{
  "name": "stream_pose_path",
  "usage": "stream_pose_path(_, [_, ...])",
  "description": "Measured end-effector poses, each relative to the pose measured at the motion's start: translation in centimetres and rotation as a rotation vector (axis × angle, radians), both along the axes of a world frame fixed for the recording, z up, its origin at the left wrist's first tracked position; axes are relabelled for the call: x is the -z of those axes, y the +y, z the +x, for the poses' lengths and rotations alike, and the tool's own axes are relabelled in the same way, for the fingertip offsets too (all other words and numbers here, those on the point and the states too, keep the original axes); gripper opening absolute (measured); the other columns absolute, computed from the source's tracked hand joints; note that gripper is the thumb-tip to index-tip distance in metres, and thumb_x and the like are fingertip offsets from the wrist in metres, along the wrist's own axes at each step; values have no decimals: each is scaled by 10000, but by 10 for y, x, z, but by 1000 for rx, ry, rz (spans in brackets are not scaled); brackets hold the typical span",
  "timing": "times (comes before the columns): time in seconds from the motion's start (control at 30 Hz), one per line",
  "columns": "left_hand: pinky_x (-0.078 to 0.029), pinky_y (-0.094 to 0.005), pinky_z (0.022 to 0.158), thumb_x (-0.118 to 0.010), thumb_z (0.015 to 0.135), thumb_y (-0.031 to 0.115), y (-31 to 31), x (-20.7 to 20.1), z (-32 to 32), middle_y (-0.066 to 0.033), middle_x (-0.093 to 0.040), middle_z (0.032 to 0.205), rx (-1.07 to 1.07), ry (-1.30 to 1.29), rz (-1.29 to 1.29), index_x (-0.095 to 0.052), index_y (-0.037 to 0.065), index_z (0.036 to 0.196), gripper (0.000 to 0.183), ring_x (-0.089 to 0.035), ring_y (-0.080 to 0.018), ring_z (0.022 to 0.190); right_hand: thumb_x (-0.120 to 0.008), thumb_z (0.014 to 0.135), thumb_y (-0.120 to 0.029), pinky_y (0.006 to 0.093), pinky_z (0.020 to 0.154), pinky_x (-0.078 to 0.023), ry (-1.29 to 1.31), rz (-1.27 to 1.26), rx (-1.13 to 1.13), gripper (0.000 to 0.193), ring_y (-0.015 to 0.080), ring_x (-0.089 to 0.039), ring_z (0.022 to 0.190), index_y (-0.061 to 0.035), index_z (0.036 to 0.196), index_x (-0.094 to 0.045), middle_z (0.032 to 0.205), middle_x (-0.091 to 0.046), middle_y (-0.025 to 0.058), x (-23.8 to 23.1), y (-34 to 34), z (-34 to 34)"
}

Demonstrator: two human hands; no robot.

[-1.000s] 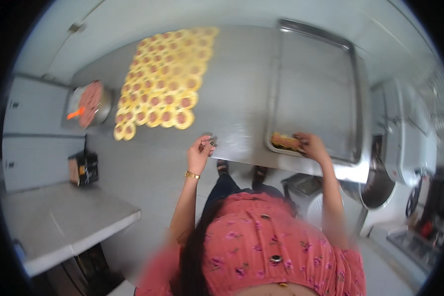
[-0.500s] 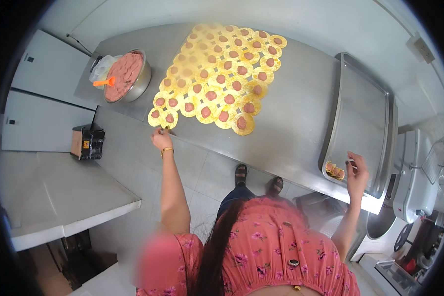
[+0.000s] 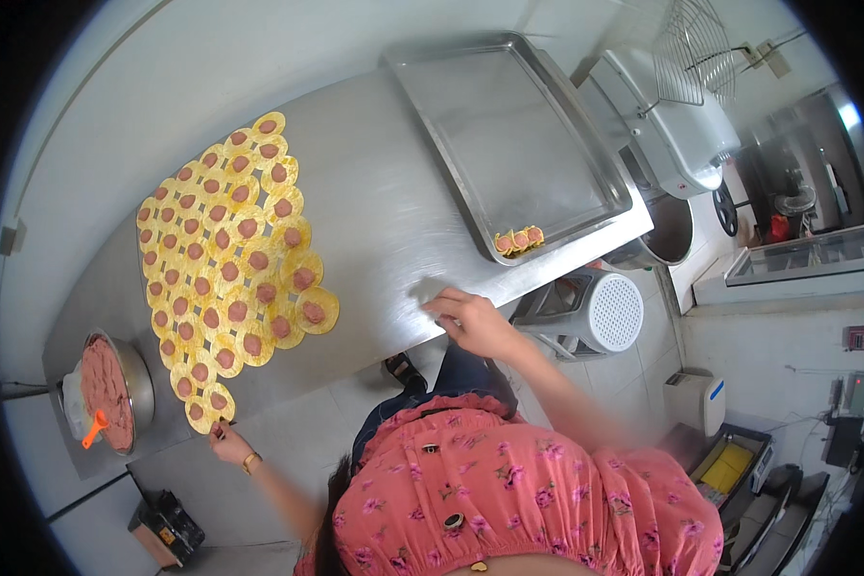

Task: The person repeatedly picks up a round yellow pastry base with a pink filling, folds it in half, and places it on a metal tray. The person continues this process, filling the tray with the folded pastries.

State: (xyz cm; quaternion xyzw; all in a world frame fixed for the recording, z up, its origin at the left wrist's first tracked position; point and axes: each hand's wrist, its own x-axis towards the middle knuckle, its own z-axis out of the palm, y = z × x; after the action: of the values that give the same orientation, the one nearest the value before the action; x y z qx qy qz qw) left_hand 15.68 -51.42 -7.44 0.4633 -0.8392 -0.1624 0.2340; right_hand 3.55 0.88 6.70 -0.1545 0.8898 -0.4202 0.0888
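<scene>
Round yellow wrappers (image 3: 307, 264), each with a dab of pink minced filling, lie in overlapping rows on the steel table. My left hand (image 3: 228, 445) is at the table's near edge, fingers pinched together beside the nearest wrapper (image 3: 219, 403). A small dark bit shows by its fingertips; I cannot make out what they hold. Over the table's front edge is my right hand (image 3: 465, 319), fingers stretched to the left, thumb apart, nothing visible in it. It is between the wrappers and a steel tray (image 3: 451, 158). Several small filled dumplings (image 3: 519, 240) sit in the tray's near corner.
At far left a steel bowl (image 3: 142, 389) holds pink minced filling (image 3: 106, 384) with an orange scoop (image 3: 95, 428) in it. A white plastic stool (image 3: 614, 312) stands below the table's front edge. A white machine (image 3: 676, 125) is beyond the tray.
My view has swung to the right. My right hand has left the tray's corner and moved left along the table edge. My left hand stays by the same corner wrapper. The dumplings remain in the tray.
</scene>
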Motion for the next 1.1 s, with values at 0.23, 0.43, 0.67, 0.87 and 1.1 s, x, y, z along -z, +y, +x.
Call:
stream_pose_path(0.23, [-475,-397,891,-541,886,191,-3,-21,-4,-152,-604,1149,-66,917,1036,-544,-21,1173,356,-594,-256,1020,-557,774,31,372,709,-505,25,-23,2,282,300,-624,799,-40,1034,-641,950,-613,113,15,-14,10])
stream_pose_path(0.43, [-344,-422,1077,-468,922,135,58,-71,-18,-173,-431,1379,222,1102,1541,-364,-75,1327,469,-417,-279,1276,-564,840,-7,334,746,-512,-152,-246,24,209,229,-645,832,-32,1027,-653,945,-648,96,29,-41,8])
stream_pose_path(0.67, [-390,-432,1031,-410,948,203,237,-72,-101,-146,-524,1286,589,556,2132,-450,-12,1268,388,-499,-270,1203,-538,943,-136,314,810,-540,-830,-1132,227,273,171,-643,932,19,1168,-563,1024,-647,102,50,-74,3])
stream_pose_path(0.87, [-486,-314,865,-476,921,139,315,-42,-123,-73,-569,1113,674,159,1769,-521,50,1049,163,-557,-135,1012,-535,932,-97,235,690,-553,-671,-867,685,196,118,-639,757,36,1050,-619,914,-648,75,85,-46,6])
stream_pose_path(1.1, [-505,-282,695,-531,861,30,325,-28,-133,-55,-636,882,1077,77,957,-571,1,1085,229,-608,-128,756,-538,927,-85,197,640,-511,-510,-765,761,215,82,-610,698,38,1083,-624,859,-655,56,100,-34,15])
